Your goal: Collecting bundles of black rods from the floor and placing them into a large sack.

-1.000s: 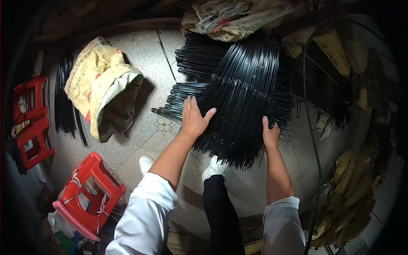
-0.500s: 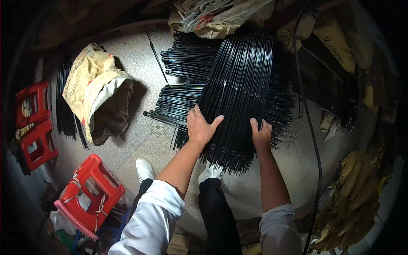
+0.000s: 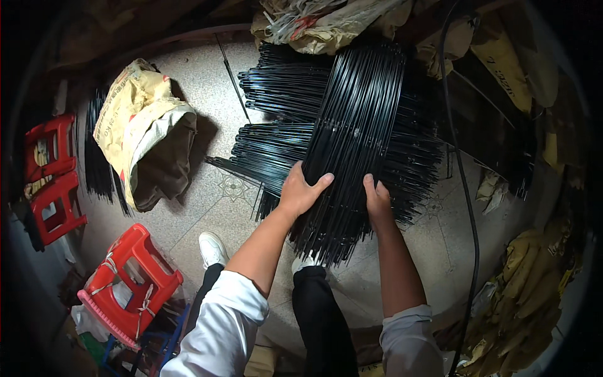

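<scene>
A thick bundle of thin black rods (image 3: 359, 119) lies lengthwise in front of me, its near end by my right shoe. My left hand (image 3: 302, 190) grips its left side, the thumb over the top and the fingers partly hidden at the edge. On the opposite side my right hand (image 3: 377, 200) holds the bundle with its thumb raised along the edge; its other fingers are mostly hidden. Beneath, more black rods (image 3: 273, 144) lie crosswise in stacks, with small rounded ends pointing left.
An open yellowish woven sack (image 3: 141, 135) stands to the left, beside more rods. Red plastic stools (image 3: 147, 261) are at the left and lower left. A black cable (image 3: 463, 182) runs down the right, near piled brownish sacks (image 3: 518, 295). Crumpled sacks (image 3: 333, 34) lie at the far side.
My right hand has moved left, closer to my left hand, and the near part of the bundle looks narrower. Its near end has shifted slightly left and toward me.
</scene>
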Motion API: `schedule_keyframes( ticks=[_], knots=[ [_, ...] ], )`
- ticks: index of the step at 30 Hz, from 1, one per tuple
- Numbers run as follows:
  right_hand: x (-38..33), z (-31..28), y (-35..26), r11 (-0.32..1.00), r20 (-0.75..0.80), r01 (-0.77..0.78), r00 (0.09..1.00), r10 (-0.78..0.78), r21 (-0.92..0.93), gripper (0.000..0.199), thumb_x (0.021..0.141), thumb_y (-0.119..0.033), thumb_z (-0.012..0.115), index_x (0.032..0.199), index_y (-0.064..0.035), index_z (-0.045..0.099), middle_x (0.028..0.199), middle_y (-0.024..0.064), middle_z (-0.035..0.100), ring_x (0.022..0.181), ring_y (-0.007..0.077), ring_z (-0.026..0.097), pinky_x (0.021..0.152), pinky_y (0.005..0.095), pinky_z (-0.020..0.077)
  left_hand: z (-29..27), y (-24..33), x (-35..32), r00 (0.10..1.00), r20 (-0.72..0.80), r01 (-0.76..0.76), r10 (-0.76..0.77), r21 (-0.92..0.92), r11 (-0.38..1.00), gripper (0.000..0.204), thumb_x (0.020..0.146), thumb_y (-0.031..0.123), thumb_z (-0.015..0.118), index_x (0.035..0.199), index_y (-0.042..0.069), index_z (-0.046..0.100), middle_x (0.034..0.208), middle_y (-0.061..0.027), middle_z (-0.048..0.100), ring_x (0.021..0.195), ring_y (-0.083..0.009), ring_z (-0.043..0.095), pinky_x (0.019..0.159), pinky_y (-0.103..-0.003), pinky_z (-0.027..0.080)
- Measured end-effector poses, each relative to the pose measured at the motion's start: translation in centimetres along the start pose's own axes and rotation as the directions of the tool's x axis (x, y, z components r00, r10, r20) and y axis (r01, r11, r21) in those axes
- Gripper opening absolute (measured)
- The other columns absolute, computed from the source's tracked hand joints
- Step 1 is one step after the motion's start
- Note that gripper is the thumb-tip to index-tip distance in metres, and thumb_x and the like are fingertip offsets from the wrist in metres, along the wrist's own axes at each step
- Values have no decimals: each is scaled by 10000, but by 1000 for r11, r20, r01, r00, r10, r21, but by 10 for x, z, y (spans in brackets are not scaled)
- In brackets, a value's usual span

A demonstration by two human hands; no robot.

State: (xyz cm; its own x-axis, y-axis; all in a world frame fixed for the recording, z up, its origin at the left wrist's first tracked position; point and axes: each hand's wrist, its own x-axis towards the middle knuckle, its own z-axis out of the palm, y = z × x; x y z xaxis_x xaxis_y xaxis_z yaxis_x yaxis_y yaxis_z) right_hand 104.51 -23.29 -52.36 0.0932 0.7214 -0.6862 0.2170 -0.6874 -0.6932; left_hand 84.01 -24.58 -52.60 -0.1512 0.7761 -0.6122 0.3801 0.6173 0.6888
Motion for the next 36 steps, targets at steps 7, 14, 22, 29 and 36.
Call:
schedule_keyframes(
  ticks=[7, 14, 22, 29, 36],
  knots=[
    [-12, 3, -9, 896, 205, -282, 953, 222, 342, 658, 987, -545, 321, 1280, 15, 501, 1208, 140, 590, 1091, 248, 577, 980, 357, 420, -7, -5, -4, 980, 200, 69, -5, -314, 947, 855, 754, 514, 710, 1285, -101, 446, 1172, -249, 605, 1126, -325, 579, 996, -365, 419],
    [-4, -17, 7, 855, 345, -279, 930, 127, 437, 901, 863, -736, 365, 1411, -20, 366, 1381, 133, 474, 1250, 290, 467, 1063, 404, 353, -4, 22, -24, 962, 272, 76, 21, -342, 937, 890, 701, 361, 806, 1328, -75, 349, 1225, -203, 551, 1159, -261, 528, 1026, -337, 379],
    [-14, -32, 12, 873, 369, -240, 926, 75, 425, 1088, 725, -841, 454, 1447, -39, 315, 1448, 141, 388, 1307, 302, 392, 1074, 435, 334, 14, 30, -49, 972, 232, 48, 16, -263, 964, 920, 612, 321, 865, 1281, -36, 344, 1192, -191, 545, 1146, -266, 523, 1014, -358, 390],
    [-45, -63, 12, 910, 224, -322, 937, 267, 263, 618, 1013, -461, 343, 1434, -9, 331, 1403, 139, 442, 1245, 272, 451, 1043, 356, 366, 30, 31, -119, 997, 53, 68, -48, -504, 861, 911, 547, 279, 917, 1207, -56, 386, 1126, -175, 530, 1079, -261, 532, 940, -358, 432],
    [-99, -95, -5, 982, 614, -172, 784, 90, 75, 578, 958, -451, 506, 1311, 4, 474, 1188, 64, 583, 1086, 172, 531, 929, 310, 436, 42, 25, -226, 985, 54, 160, -163, -634, 757, 972, 600, 319, 894, 1273, -50, 298, 1202, -190, 471, 1132, -263, 485, 966, -385, 410]
  ],
)
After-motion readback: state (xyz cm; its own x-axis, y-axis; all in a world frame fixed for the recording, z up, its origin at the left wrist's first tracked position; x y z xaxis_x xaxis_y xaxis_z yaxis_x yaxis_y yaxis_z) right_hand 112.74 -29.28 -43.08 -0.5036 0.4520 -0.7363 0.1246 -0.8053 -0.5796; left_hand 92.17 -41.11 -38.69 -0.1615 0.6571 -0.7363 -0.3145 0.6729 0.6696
